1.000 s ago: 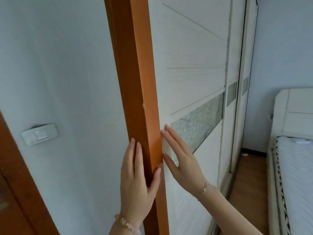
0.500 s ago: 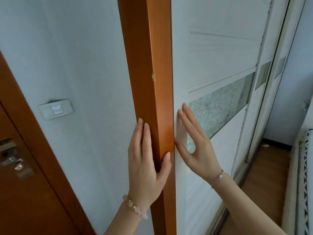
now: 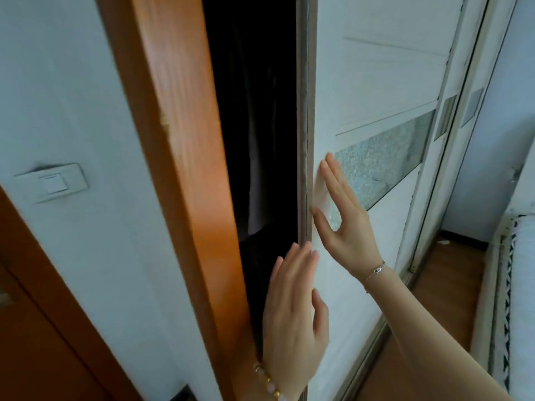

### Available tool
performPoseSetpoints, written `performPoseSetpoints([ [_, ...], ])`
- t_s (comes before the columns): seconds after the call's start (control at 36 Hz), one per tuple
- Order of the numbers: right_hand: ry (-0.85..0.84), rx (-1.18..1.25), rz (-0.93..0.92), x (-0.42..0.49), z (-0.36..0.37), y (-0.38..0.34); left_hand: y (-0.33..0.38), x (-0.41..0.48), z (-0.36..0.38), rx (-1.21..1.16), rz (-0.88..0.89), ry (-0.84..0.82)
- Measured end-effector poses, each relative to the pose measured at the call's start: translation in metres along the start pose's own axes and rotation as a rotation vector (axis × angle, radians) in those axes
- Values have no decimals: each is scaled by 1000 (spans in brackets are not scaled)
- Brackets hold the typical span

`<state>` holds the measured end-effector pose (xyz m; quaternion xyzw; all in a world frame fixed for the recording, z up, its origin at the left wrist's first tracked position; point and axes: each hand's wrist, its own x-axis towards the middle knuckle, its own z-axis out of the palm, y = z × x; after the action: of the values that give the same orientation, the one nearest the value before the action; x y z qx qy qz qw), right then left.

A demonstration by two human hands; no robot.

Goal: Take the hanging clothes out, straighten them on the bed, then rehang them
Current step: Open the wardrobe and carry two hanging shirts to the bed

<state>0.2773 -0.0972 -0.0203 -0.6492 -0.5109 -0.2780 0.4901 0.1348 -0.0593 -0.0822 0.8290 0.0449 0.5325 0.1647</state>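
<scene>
Hands flat on the white sliding door (image 3: 362,91): the right hand (image 3: 346,218) at 3 o'clock of centre, fingers straight and together, thumb spread, palm on the panel beside the frosted glass strip (image 3: 385,160). Left hand (image 3: 293,308) at 5 o'clock, fingers extended and gripping nothing, fingertips at the door's edge. Dark gap at 12 o'clock between the orange frame (image 3: 185,157) and that edge, with dim hanging clothes (image 3: 254,157) inside; detail too dark to tell. Bed (image 3: 521,285) at 4 o'clock
</scene>
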Motion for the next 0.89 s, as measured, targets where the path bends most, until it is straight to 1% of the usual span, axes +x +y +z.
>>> performPoseSetpoints([
  [0.06, 6, -5, -6, 6, -4, 19, -11, 15, 28, -116, -202, -30],
  [0.11, 3, -6, -12, 11, -8, 37, -21, 32, 56, -176, -395, -79],
  [0.17, -4, 9, -11, 17, -14, 56, -30, 45, 84, -219, -501, -138],
  [0.25, -19, 18, -14, 25, -24, 84, -35, 61, 121, -284, -520, -175],
  [0.33, -29, 11, -21, 34, -34, 114, -36, 73, 155, -345, -568, -120],
  [0.44, -32, 6, -24, 46, -44, 155, -36, 92, 197, -392, -581, -75],
  [0.64, -87, 11, -12, 64, -62, 223, -34, 124, 262, -405, -544, -43],
  [0.78, -162, 3, 26, 75, -77, 265, -36, 140, 308, -414, -558, -93],
  [0.89, -204, -57, 43, 84, -84, 296, -41, 158, 339, -421, -574, -150],
])
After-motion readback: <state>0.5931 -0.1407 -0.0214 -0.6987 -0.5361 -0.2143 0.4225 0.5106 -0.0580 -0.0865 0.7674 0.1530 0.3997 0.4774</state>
